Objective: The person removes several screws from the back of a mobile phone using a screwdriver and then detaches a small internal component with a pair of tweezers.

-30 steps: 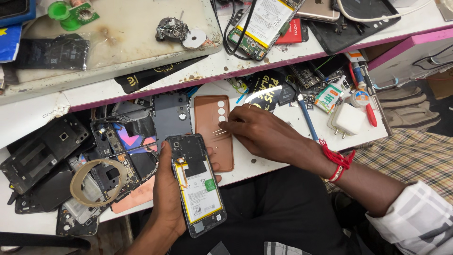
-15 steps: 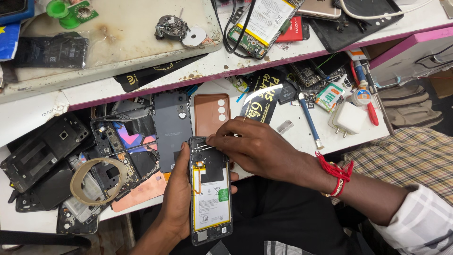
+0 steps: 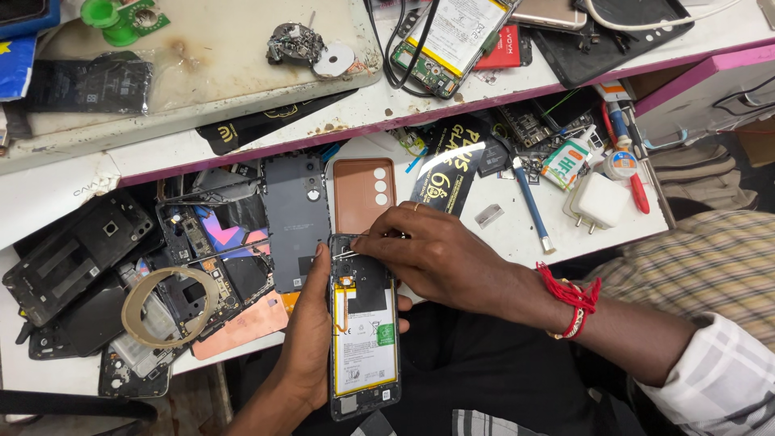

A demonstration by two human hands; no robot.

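Opened phone (image 3: 365,331) held upright over the lap, back cover off, white battery and dark board exposed, lower edge toward the body. Left hand (image 3: 303,339) cupped under and around its left side, thumb up along the edge, grip wrapped firmly around the phone. Right hand (image 3: 432,254) laid across the phone's top end, fingertips pinched narrow on thin metal tweezers (image 3: 345,253) aimed at the upper left corner of the board; red thread bracelet (image 3: 569,299) at the wrist.

Compared with a second ago: phone lifted from a tilted pose low at the left to a straight one nearer the counter (image 3: 517,234), its top edge now just below the brown phone cover (image 3: 365,194). Right hand shifted from resting on that brown cover down onto the phone itself. Against half a second ago: much the same pose, hand on the phone's top end, phone barely moved.

Around them on the counter: grey back panel (image 3: 297,218) beside the brown cover, roll of tape (image 3: 165,305) on stripped frames at left, white charger (image 3: 596,200) and blue-handled screwdriver (image 3: 529,202) at right.
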